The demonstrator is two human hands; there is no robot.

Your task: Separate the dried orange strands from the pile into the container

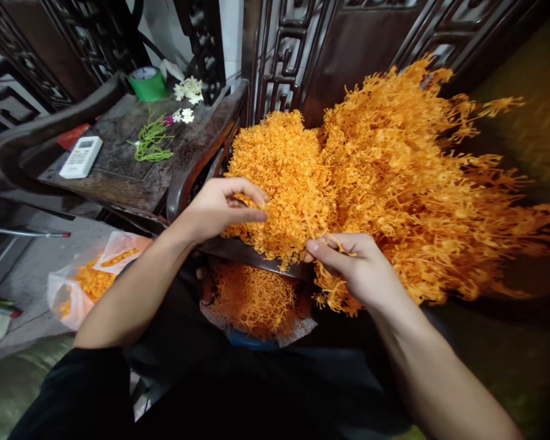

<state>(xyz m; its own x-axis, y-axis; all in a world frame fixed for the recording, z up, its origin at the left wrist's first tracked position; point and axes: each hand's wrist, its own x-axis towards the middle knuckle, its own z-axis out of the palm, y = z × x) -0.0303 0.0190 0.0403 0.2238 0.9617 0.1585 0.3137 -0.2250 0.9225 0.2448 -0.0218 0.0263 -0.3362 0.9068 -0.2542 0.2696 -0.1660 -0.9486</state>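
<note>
A heap of small, frilly orange pieces [282,171], plastic- or coral-like, lies on the dark wooden seat before me. To its right spreads a larger mass of branching orange sprigs [407,177]. My right hand [355,263] pinches a thin orange sprig [312,227] between thumb and forefinger at the front of the heap. Over the heap's left side is my left hand [229,208], its thumb and forefinger stretched out with a small gap between the tips. Whether a tiny piece sits there is hard to see. Below the seat edge, a container holds thin orange stems [256,299].
On the wooden chair [123,171] at left are a white remote control [81,157], a green tape roll [147,84], green stems [153,140] and white flowers [189,90]. A plastic bag [68,293] with orange pieces stands on the floor. Carved chair backs rise behind.
</note>
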